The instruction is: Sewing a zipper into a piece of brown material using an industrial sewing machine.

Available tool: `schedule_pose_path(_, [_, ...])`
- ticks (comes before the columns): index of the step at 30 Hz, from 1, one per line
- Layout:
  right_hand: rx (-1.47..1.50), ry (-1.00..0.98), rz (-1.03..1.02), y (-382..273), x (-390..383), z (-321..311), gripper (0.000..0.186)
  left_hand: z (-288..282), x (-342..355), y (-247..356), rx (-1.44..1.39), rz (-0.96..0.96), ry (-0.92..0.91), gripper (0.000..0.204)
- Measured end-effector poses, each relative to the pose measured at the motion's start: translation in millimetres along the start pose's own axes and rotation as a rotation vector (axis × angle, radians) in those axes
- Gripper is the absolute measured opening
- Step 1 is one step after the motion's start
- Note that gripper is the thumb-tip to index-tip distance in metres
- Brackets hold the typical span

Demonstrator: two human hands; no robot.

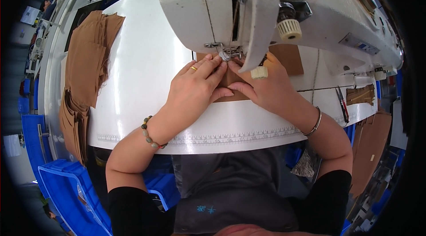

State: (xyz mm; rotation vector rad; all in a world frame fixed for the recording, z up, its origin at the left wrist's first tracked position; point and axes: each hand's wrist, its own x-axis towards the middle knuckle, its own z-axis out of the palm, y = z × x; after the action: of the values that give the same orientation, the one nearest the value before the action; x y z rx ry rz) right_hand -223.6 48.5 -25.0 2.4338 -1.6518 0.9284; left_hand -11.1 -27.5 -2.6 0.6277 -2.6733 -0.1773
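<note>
Brown fabric (229, 78) lies under the left hand (195, 82) (right hand (269, 83) too).

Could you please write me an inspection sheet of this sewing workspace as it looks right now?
Surface: white table, with a printed ruler scale along its near edge.
Job's things: brown fabric lies under the needle area of the white sewing machine.
Clutter: brown fabric stack at the left edge; slim red-and-black tool and small brown pieces at right.
Hands: left hand rests spread on the fabric; right hand touches it too, some fingers hidden by the machine.
Cables: none clearly identifiable.
Surroundings: blue bin at lower left; brown panels beyond the right edge.
</note>
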Motion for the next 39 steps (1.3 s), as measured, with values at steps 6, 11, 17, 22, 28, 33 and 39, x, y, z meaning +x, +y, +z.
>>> schedule_pose_path(6, [-0.041,0.002,-0.003,-2.3,1.1,-1.1,0.036,0.9,0.4,-0.9,-0.010,-0.026,-0.023,0.060])
schedule_pose_path(11, [-0.020,0.009,-0.023,-1.4,1.6,-0.6,0.037,0.7,0.0,-1.6,0.004,-0.017,-0.020,0.060])
schedule_pose_path(17, [-0.014,-0.109,-0.005,-2.0,4.7,-10.5,0.049,1.5,1.5,-3.3,0.021,-0.009,-0.002,0.059])
schedule_pose_path(22, [-0.005,-0.104,-0.018,-0.8,4.8,-11.1,0.049,0.1,2.1,-2.0,0.026,-0.018,-0.025,0.059])
schedule_pose_path(28, [0.015,-0.037,-0.016,-0.8,5.0,-5.9,0.040,-0.4,2.2,-1.8,0.026,-0.036,-0.049,0.058])
schedule_pose_path(33, [0.045,0.032,-0.038,0.6,7.0,-11.4,0.029,0.3,0.4,-2.0,0.029,-0.057,-0.060,0.057])
schedule_pose_path(39, [-0.145,-0.096,0.142,5.7,1.2,-21.9,0.028,0.2,-0.8,0.3,0.032,-0.054,-0.024,0.049])
